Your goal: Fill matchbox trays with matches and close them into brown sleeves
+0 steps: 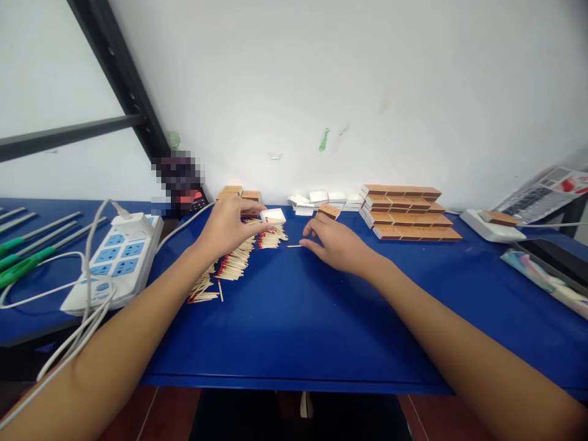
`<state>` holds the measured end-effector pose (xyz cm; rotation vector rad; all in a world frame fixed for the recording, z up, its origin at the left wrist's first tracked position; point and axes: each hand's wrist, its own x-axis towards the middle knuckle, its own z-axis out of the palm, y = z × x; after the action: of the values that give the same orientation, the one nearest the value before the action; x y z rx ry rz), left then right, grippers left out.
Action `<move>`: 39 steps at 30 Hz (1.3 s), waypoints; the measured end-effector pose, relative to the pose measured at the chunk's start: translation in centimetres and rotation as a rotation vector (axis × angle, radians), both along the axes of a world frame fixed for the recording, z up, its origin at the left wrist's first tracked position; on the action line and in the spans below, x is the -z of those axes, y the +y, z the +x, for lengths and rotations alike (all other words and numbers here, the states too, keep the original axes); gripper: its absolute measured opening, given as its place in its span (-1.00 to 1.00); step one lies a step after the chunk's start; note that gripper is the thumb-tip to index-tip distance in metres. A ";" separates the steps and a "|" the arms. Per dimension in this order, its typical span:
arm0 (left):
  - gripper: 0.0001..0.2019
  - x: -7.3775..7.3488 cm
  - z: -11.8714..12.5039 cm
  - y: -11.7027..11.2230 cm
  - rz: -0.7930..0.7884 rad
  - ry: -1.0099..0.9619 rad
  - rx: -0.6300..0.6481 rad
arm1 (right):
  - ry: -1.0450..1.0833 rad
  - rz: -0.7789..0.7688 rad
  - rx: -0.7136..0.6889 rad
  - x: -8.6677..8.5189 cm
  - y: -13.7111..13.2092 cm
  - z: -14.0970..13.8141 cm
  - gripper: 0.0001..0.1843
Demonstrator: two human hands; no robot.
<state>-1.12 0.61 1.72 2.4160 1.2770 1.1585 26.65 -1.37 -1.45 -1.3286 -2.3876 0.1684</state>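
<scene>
My left hand (228,225) pinches a small white matchbox tray (274,215) between thumb and fingers, above the far end of the matches. Under and beside it lie piles of loose red-tipped matches (234,262) on the blue table. My right hand (337,242) hovers low over the tabletop, its fingers curled and its thumb apart from the index finger. One single match (294,246) lies just left of that thumb tip. Right behind the knuckles sits a tilted brown matchbox sleeve (329,212); whether the hidden fingers touch it is unclear.
Brown matchboxes (407,218) stand stacked in steps at the back right. White trays (319,198) line the wall, and more brown boxes (232,191) stand behind my left hand. A power strip (117,260) with cables is at left, near green-handled rods (27,266). A phone (555,260) lies right.
</scene>
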 end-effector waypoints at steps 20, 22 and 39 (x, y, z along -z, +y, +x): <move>-0.70 0.0 -0.4 0.4 0.043 0.029 -0.040 | 0.020 0.005 -0.146 1.5 -1.0 -5.6 -0.94; -0.70 0.0 -0.4 0.4 0.052 0.040 -0.039 | 0.015 -0.002 -0.143 1.5 -1.0 -5.6 -0.92; -0.68 0.3 0.2 0.1 0.019 0.217 0.084 | 0.006 0.165 -0.004 -0.4 -0.7 -2.7 -0.85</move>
<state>-0.90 0.70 1.42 2.6406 1.2113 0.9112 23.99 -2.09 -1.00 -1.2456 -2.3428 -0.0232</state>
